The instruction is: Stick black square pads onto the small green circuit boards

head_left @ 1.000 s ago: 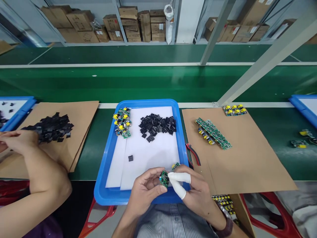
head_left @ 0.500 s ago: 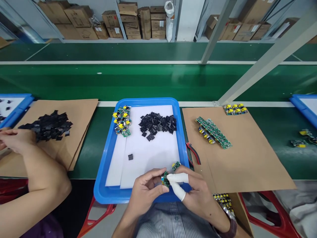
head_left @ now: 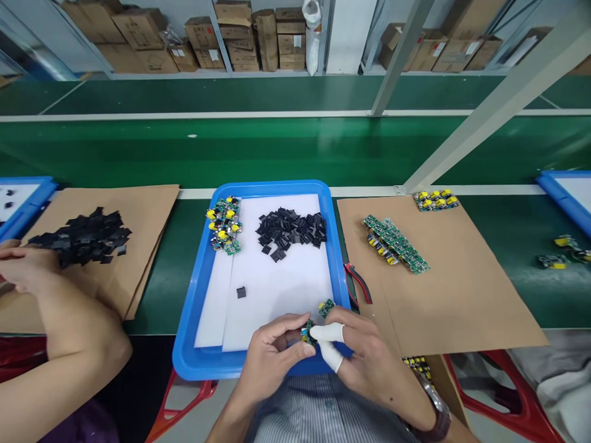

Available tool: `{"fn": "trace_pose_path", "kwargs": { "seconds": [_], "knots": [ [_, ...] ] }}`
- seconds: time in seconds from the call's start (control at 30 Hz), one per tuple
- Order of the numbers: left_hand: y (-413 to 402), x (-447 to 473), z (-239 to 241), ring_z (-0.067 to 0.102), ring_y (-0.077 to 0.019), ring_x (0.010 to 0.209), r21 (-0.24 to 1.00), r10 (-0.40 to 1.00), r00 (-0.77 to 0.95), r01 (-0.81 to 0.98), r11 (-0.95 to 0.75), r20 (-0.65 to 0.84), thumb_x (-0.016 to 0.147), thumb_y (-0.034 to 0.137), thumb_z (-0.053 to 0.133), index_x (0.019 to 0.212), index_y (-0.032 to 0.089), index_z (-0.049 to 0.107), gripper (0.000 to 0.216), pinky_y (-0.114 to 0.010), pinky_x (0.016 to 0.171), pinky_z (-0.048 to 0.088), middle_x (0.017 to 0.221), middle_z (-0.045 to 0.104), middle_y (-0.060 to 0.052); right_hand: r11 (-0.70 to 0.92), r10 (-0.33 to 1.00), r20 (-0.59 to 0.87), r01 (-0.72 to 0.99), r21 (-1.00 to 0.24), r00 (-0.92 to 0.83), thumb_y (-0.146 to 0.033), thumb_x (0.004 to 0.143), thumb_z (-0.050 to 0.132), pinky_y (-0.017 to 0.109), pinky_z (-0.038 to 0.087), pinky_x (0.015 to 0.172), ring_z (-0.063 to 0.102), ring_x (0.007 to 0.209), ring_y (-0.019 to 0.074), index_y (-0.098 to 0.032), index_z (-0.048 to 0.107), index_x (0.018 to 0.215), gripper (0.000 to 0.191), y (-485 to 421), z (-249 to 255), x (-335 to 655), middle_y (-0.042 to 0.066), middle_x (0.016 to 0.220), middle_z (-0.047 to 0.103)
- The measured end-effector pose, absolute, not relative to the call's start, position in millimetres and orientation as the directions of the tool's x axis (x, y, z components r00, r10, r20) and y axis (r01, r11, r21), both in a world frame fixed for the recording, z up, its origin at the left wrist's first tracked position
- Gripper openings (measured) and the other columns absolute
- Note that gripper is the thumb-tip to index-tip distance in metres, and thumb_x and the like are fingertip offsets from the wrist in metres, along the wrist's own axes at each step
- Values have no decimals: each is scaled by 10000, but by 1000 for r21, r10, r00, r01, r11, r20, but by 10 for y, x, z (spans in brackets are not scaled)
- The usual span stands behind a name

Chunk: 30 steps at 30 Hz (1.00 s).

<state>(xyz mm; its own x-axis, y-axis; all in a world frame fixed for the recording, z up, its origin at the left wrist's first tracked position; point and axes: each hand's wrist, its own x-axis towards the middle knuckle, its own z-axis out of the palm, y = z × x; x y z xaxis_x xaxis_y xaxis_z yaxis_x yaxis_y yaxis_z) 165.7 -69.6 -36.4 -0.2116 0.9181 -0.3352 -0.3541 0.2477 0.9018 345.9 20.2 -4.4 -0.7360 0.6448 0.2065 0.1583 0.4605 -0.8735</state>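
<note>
- The left hand (head_left: 272, 357) is curled, its thumb and fingertips pinched on a small green circuit board (head_left: 307, 333) over the near edge of the blue plastic tray (head_left: 194, 363).
- The right hand (head_left: 364, 360) grips the same board from the other side. Its first two fingers wear smooth white rubber finger cots (head_left: 329, 333), and the forefinger presses on the board.
- A second small green board (head_left: 327, 307) lies flat on the tray's white foam sheet (head_left: 286, 289), just beyond the right hand's knuckles.
- At the tray's far edge sits a loose heap of flat, matte black square pieces (head_left: 290, 229). A single black piece (head_left: 241, 292) lies apart, towards the near left.
- In the tray's far left corner is a cluster of green boards with round yellow parts (head_left: 224, 224).
- Right of the tray lies a brown cardboard sheet (head_left: 462, 295). It carries a slanted row of green boards (head_left: 396, 243) and, at its far edge, a small yellow-topped group (head_left: 435, 200).
- Red-handled cutters (head_left: 357, 283) lie at the sheet's left edge, beside the tray.
- A co-worker's bare forearm (head_left: 69, 332) rests at the worktop's left.
</note>
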Motion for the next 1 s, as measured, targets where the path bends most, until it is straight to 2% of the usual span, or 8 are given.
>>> {"fn": "trace_pose_path", "kwargs": {
  "seconds": [0.1,0.3,0.47,0.53,0.6,0.7,0.83,1.0],
  "knots": [
    [-675,1667,-333,718,-208,878,899,912,-205,-345,271,-354,706,208,920,1061,232,839,365,-276,776,602,1036,790,-80,451,619,169,171,-876,-767,-82,939,553,301,449,645,583,754,180,-211,651,839,190,249,-33,3472,49,860,636],
    [-652,1676,-326,706,-201,857,889,904,-195,-346,299,-380,712,226,918,1067,235,837,364,-283,765,596,1025,787,-74,425,587,123,175,-888,-800,-58,889,581,288,460,638,571,704,168,-216,625,766,206,331,-61,3467,19,785,603],
    [-652,1655,-350,722,-232,921,883,889,-201,-327,335,-412,732,264,911,1082,231,832,360,-312,813,601,1064,788,-83,538,594,156,246,-806,-789,-69,902,551,316,464,646,564,732,199,-201,627,731,229,323,-67,3434,49,786,596],
    [-647,1645,-349,724,-226,933,880,885,-201,-328,343,-420,738,273,910,1082,238,832,354,-299,828,597,1070,790,-77,464,606,133,213,-860,-784,-70,910,562,305,476,656,579,729,188,-203,672,806,201,326,-79,3431,32,792,605],
    [-641,1635,-347,726,-221,956,877,888,-195,-343,335,-416,749,275,905,1091,249,830,350,-288,859,591,1076,793,-73,324,652,89,171,-930,-753,-72,913,588,286,494,678,609,738,171,-221,710,938,194,332,-93,3428,12,815,632],
    [-642,1616,-358,717,-238,1043,880,904,-184,-370,299,-385,765,275,895,1115,252,822,358,-304,939,572,1139,784,-80,215,721,54,150,-965,-691,-72,901,629,281,503,717,641,779,165,-249,717,1079,266,321,-104,3419,0,861,674],
    [-659,1592,-397,712,-230,1039,878,882,-217,-345,332,-419,736,276,917,1126,252,816,404,-288,922,576,1134,785,-78,218,722,78,120,-969,-687,-61,894,632,276,489,727,633,783,161,-256,737,1055,274,278,-106,3416,0,862,655],
    [-667,1601,-404,712,-165,897,874,859,-265,-350,337,-438,706,259,937,1070,249,825,381,-221,825,577,998,795,-43,223,710,44,166,-961,-702,-30,881,605,271,470,712,616,780,163,-220,698,935,219,254,-127,3428,10,867,631]
  ]
}}
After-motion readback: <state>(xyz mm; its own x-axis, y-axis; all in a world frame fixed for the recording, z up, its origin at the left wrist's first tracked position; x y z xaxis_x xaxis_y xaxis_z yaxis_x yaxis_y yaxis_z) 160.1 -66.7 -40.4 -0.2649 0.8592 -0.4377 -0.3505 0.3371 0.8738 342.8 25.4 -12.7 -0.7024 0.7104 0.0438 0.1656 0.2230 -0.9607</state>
